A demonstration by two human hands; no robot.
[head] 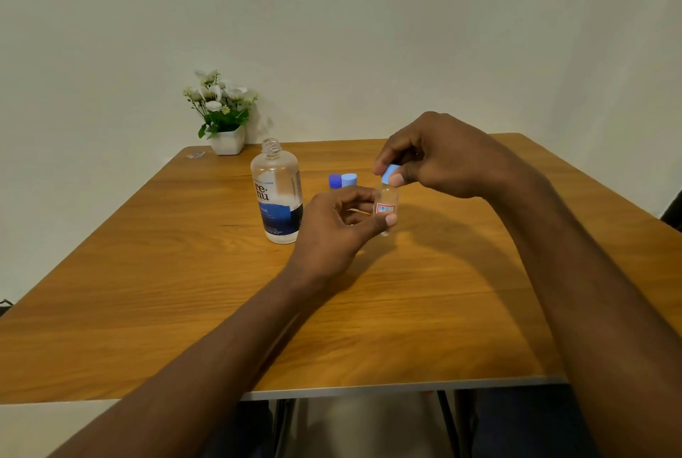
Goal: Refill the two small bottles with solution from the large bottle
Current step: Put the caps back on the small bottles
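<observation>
— One small bottle (386,205) is seen just right of the large bottle (277,192); how is it described?

— It is seen as clear and upright, with a pale blue cap (390,174) at its neck. Whether it rests on the worktop (147,273) cannot be told.

— What writing is made out?

— "re-nu" is read on the large bottle's white and blue label; its neck is uncapped. A red-framed label is carried by the small bottle, but its writing cannot be read.

— And the hands?

— The small bottle's body is gripped by the curled fingers of the left hand (341,223). The cap is pinched between thumb and forefinger of the right hand (431,158). Two more blue caps (347,180) are seen behind the left hand.
</observation>
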